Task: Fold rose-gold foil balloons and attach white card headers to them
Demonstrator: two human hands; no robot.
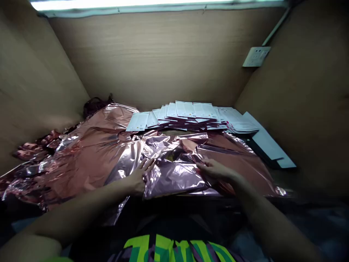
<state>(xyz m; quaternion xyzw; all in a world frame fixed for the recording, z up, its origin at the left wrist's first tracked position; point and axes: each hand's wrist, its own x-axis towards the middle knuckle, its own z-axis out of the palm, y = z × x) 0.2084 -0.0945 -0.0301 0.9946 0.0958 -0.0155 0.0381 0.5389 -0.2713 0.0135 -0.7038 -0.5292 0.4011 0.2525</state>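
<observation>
A crinkled, shiny pink foil piece (174,176) lies folded in front of me near the table's front edge. It may be a foil curtain or sheet; the kind is not clear. My left hand (138,178) rests on its left side with fingers stretched out and apart. At the right edge, my right hand (214,169) has its thumb and fingers closed on the foil. A small yellowish patch (170,157) shows in a gap at the foil's upper part. Larger rose-coloured foil sheets (89,156) spread beneath and to the left.
Several white printed cards or flat packets (185,109) are piled against the back panel. White flat card pieces (268,142) lean at the right. Crumpled foil (38,149) and a dark bundle (95,105) lie left. Wooden panels enclose three sides; a wall socket (256,56) is at right.
</observation>
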